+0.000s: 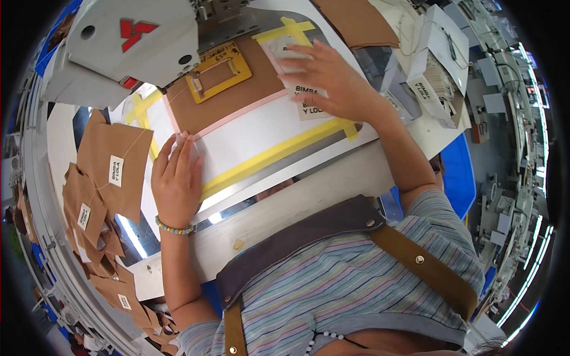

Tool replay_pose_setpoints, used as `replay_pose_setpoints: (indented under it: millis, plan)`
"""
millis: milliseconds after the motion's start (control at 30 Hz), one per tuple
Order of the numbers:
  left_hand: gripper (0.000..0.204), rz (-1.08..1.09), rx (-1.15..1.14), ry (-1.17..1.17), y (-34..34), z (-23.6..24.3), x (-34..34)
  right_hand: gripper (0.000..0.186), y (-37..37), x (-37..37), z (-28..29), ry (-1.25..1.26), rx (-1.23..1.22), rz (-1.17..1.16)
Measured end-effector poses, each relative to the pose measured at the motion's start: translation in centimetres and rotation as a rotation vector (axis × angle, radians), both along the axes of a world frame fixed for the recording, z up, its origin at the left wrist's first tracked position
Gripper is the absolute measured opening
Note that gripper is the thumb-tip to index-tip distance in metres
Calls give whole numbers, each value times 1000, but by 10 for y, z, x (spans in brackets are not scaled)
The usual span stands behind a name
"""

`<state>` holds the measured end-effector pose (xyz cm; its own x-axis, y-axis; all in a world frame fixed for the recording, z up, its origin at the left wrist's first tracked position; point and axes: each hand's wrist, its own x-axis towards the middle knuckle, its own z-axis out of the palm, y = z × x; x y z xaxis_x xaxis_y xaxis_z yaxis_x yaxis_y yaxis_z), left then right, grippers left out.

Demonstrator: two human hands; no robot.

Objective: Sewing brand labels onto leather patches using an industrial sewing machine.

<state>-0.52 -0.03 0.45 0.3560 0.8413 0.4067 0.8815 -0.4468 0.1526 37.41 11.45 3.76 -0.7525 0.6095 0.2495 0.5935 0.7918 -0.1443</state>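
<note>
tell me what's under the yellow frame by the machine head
The yellow frame lies on a brown piece, which shows through its window. Whatever sits beneath that brown piece is covered.

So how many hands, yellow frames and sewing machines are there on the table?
Hands: 2, the left hand on the white panel's edge and the right hand on the white labels
Yellow frames: 1, the yellow frame on the brown piece
Sewing machines: 1, the grey sewing machine
Total: 4
</note>
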Motion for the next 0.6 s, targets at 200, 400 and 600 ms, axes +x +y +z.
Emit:
replay_pose_setpoints:
  millis: [200,400,600]
  plan:
    - [39,-8,2,-46,-1,1,0,29,24,36,36,399,97,-249]
    - [40,-28,12,-63,-1,1,0,30,13,14,36,144,-248,-362]
    - [39,-45,0,-57,1,0,-1,32,-7,11,32,13,-397,-412]
